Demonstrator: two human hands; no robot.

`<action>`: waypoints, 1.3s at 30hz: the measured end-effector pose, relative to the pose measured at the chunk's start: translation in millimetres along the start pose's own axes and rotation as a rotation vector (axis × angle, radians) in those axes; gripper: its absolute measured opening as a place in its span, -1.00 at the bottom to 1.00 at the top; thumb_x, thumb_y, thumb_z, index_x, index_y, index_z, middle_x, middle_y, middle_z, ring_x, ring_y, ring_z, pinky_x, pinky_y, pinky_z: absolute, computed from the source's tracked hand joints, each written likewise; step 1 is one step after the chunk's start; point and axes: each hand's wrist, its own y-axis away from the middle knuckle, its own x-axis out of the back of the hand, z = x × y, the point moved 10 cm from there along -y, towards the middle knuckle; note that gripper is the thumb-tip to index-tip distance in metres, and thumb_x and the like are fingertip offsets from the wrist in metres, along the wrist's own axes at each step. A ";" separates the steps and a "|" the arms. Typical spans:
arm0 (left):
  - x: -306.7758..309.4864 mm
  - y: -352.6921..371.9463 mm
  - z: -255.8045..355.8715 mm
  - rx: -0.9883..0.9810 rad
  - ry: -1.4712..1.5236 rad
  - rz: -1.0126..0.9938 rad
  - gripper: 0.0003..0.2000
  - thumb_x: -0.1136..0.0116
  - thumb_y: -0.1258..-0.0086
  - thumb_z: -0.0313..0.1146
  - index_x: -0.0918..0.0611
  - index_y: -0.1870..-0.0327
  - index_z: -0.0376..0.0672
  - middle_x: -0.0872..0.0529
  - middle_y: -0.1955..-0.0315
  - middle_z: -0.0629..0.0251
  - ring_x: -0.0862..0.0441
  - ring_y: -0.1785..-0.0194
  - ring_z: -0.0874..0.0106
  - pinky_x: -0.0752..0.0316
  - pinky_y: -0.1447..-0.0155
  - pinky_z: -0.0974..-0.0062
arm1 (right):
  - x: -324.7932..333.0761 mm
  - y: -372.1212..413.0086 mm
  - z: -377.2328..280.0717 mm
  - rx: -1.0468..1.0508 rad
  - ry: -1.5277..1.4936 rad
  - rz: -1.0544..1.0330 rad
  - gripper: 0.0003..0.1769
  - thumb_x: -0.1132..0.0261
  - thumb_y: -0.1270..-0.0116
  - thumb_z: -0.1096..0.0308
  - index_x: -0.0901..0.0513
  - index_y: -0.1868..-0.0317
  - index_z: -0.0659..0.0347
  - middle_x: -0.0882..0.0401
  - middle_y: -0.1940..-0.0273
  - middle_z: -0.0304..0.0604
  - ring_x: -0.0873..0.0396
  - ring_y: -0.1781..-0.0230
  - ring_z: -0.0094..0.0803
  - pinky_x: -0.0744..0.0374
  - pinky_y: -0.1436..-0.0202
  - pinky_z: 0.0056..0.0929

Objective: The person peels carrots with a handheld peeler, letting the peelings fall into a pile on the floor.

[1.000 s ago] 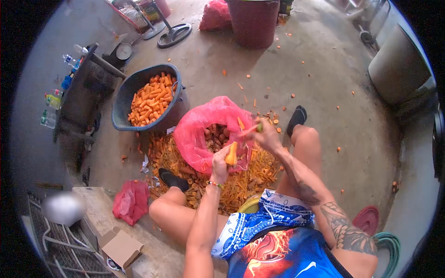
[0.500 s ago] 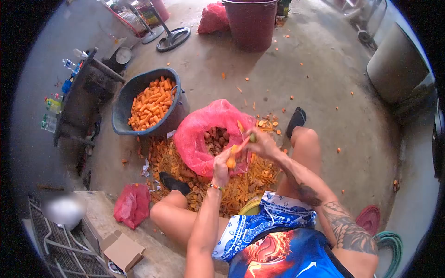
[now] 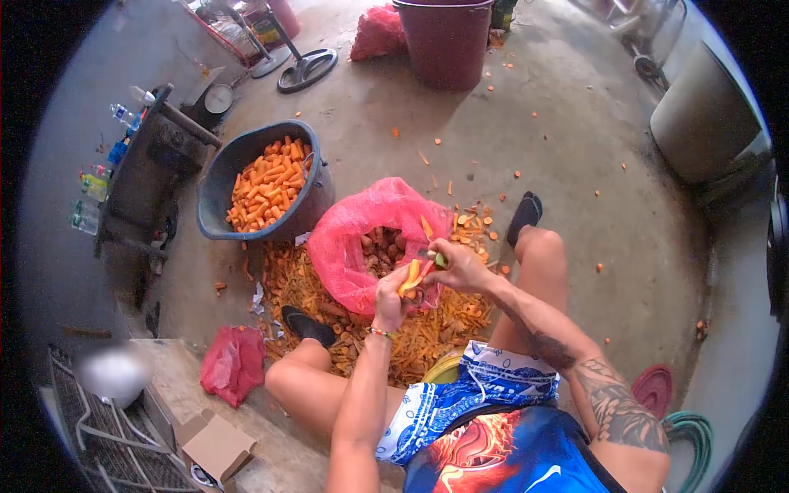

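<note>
My left hand point(image 3: 391, 299) is closed around a carrot point(image 3: 410, 277), whose yellow-orange end sticks up from the fingers. Close beside it, my right hand point(image 3: 460, 267) grips a small tool point(image 3: 440, 260) with a green part; its working end is too small to make out. Both hands are above the near right edge of a pink mesh sack point(image 3: 337, 238), rolled open, with brownish unpeeled roots point(image 3: 385, 246) inside. Orange peelings point(image 3: 296, 283) lie around the sack and under the hands. Peeled carrots point(image 3: 269, 182) fill much of a dark tub point(image 3: 215, 193) beyond the sack to the left.
A maroon bucket point(image 3: 444, 45) and a red sack point(image 3: 380, 33) stand at the back. Left are a dark bench point(image 3: 148, 177) with bottles, a red bag point(image 3: 233, 361) and a cardboard box point(image 3: 219, 448). A large grey container point(image 3: 705, 115) is right. My feet flank the peelings.
My right hand has moved slightly down and nearer to me, and its tool has turned a little. The carrot in my left hand is tilted differently.
</note>
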 end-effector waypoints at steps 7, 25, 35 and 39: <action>-0.8 4.6 -6.4 0.069 0.257 -0.009 -0.63 -0.02 -0.64 -0.11 -0.66 -0.07 -0.27 -0.71 0.39 0.31 -0.66 0.41 0.46 -0.53 0.35 0.52 | 47.8 -7.7 24.4 -0.257 0.207 0.217 -0.48 -0.41 -0.38 -0.08 -0.57 -0.08 0.16 -0.72 0.19 0.02 -0.74 0.15 -0.01 -0.63 0.12 -0.14; -13.1 8.0 -33.9 0.229 0.357 -0.014 -0.62 -0.01 -0.65 -0.07 -0.67 -0.10 -0.22 -0.79 0.18 0.26 -0.76 0.32 0.38 -0.69 0.31 0.33 | -23.4 12.9 -30.0 0.029 0.396 -0.126 -0.23 -0.50 -0.02 -0.43 -0.62 0.21 0.18 -0.71 0.41 0.04 -0.74 0.36 0.03 -0.62 0.32 -0.03; 6.5 -5.5 -45.0 0.229 0.390 0.109 -0.64 -0.08 -0.63 -0.05 -0.69 0.02 -0.21 -0.79 0.23 0.25 -0.76 0.27 0.42 -0.71 0.22 0.39 | -28.2 10.4 -29.9 0.072 0.492 -0.148 -0.39 -0.37 -0.28 -0.33 -0.67 0.23 0.13 -0.68 0.50 -0.01 -0.71 0.47 0.01 -0.62 0.38 -0.05; 21.8 -7.1 -30.9 0.210 0.402 0.253 -0.65 -0.11 -0.61 -0.05 -0.68 0.00 -0.19 -0.79 0.23 0.22 -0.72 0.31 0.42 -0.67 0.26 0.41 | -6.0 2.0 -22.4 -0.043 0.472 -0.119 -0.38 -0.34 -0.32 -0.31 -0.67 0.16 0.17 -0.71 0.43 0.03 -0.73 0.39 0.04 -0.64 0.31 -0.02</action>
